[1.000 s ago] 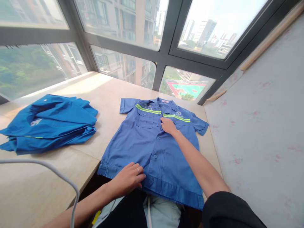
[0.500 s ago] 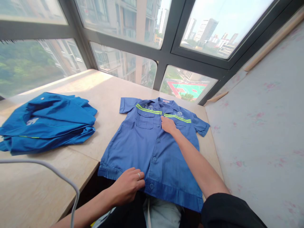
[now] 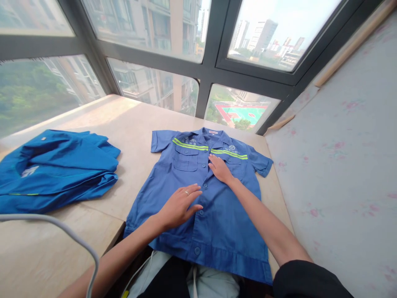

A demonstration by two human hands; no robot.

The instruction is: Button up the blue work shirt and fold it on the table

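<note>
A blue short-sleeved work shirt [image 3: 186, 188] lies front side up, its collar toward the window and its hem hanging over the near edge of the counter. Yellow-green stripes cross its chest above two pockets, and a button placket runs down the middle. My left hand [image 3: 181, 205], with a ring on one finger, is over the lower middle of the shirt, fingers stretched out and thumb apart. Just below the stripe, my right hand [image 3: 219, 169] rests on the placket with its fingers extended. Neither hand grips the fabric.
Another bright blue garment [image 3: 62, 169] lies folded on the pale counter [image 3: 133, 120] at the left. A grey cable [image 3: 68, 229] arcs across the lower left. Dark-framed windows stand behind, and a floral-papered wall [image 3: 335, 174] borders the right side.
My left hand has let go of the hem and moved up over the shirt's middle, its fingers spreading. My right hand has opened from a closed grip on the placket. The view has shifted slightly.
</note>
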